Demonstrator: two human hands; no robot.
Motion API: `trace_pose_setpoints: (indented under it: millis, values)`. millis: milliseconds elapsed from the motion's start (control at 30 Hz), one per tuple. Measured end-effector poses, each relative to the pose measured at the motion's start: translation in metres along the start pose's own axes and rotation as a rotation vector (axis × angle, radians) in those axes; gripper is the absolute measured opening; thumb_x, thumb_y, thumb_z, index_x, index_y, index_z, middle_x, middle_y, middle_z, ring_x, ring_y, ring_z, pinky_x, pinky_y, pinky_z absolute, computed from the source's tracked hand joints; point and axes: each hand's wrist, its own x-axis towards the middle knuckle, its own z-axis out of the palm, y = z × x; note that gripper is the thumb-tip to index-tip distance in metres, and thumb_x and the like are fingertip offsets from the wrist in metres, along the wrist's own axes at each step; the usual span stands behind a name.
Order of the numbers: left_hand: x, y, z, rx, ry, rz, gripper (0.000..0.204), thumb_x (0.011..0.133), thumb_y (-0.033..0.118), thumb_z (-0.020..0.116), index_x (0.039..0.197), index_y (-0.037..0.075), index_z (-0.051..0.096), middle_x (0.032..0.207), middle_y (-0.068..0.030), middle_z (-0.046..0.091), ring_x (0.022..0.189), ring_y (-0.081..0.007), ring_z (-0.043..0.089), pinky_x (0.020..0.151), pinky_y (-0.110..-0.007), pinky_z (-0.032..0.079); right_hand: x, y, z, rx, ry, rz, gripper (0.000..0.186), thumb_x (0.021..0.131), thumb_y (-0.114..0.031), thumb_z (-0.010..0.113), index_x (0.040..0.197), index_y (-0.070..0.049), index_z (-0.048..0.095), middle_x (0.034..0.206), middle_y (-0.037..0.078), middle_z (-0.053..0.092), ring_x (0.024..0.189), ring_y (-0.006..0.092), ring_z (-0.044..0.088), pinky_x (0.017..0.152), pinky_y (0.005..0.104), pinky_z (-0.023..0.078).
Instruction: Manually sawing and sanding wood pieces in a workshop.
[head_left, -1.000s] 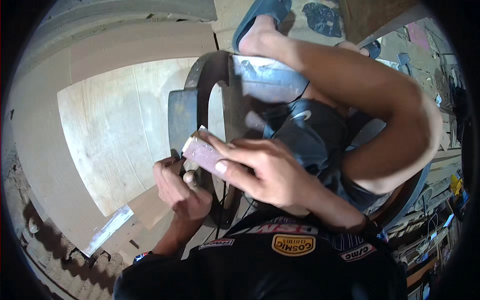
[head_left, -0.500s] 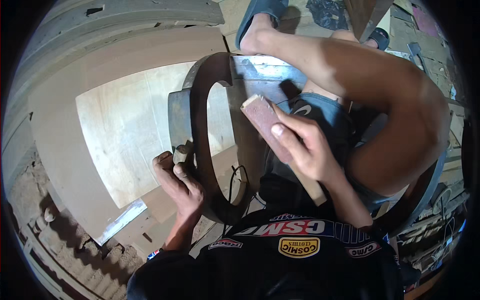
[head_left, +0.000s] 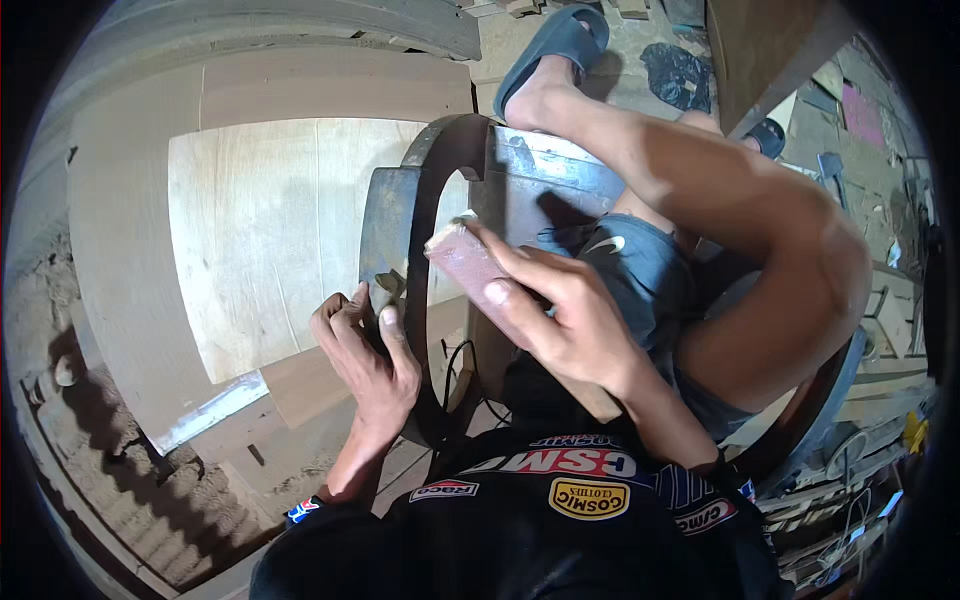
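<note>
My right hand grips a sanding block, a wooden strip with reddish-brown sandpaper around it. The strip's bare end sticks out below the palm. The block's upper end overlaps the opening of a dark curved wooden frame in view; whether it touches the frame I cannot tell. At the frame's outer left side, my left hand is closed with thumb and fingers around a small brownish rounded piece. Its kind, and whether it is joined to the frame, are unclear.
A pale plywood panel lies left of the frame. My bent leg crosses the right side, with a slipper on the foot. A black plastic bag lies on the floor. Wood scraps and cables are at the lower right.
My right hand has moved the sanding block leftward, closer to the frame and my left hand. My left-hand fingers have shifted around the small piece. The whole view has shifted slightly.
</note>
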Motion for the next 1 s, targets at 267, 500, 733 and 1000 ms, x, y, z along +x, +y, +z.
trace_pose_setpoints:
  millis: [267,500,733,1000]
  values:
    - [0.008,-0.004,-0.004,0.127,-0.056,0.081,0.025,0.090,0.013,0.055,0.107,-0.005,0.049,0.097,-0.0221,0.047,0.087,-0.0361,0.047,0.076,-0.045,0.039,0.033,-0.024,0.038,-0.173,-0.206,0.074,0.047,0.089,-0.016,0.057,0.134,-0.005,0.048,0.094,0.018,0.063,0.082,0.0322,0.061,0.075,0.0367,0.047]
    - [0.013,-0.004,-0.004,0.067,-0.069,0.102,0.028,0.081,0.007,0.060,0.105,-0.004,0.051,0.092,-0.0235,0.048,0.079,-0.0370,0.051,0.066,-0.043,0.042,0.058,-0.040,0.039,-0.074,-0.263,0.186,0.045,0.089,-0.016,0.056,0.131,-0.002,0.049,0.085,0.018,0.061,0.074,0.0327,0.060,0.070,0.0362,0.047]
    - [0.015,-0.006,-0.001,0.063,-0.011,0.140,0.034,0.084,0.023,0.061,0.108,-0.001,0.055,0.086,-0.0192,0.051,0.068,-0.0305,0.050,0.054,-0.039,0.038,0.078,-0.050,0.029,-0.174,-0.487,0.295,0.045,0.091,-0.016,0.049,0.133,0.001,0.046,0.098,0.022,0.063,0.084,0.0349,0.064,0.077,0.0349,0.048]
    - [0.016,-0.008,-0.002,0.031,-0.009,0.114,0.033,0.073,0.017,0.068,0.101,0.003,0.058,0.087,-0.0175,0.054,0.068,-0.0296,0.051,0.054,-0.039,0.038,0.079,-0.049,0.034,-0.348,-0.508,0.222,0.043,0.091,-0.016,0.052,0.130,0.004,0.049,0.086,0.018,0.062,0.068,0.0266,0.060,0.067,0.0311,0.047]
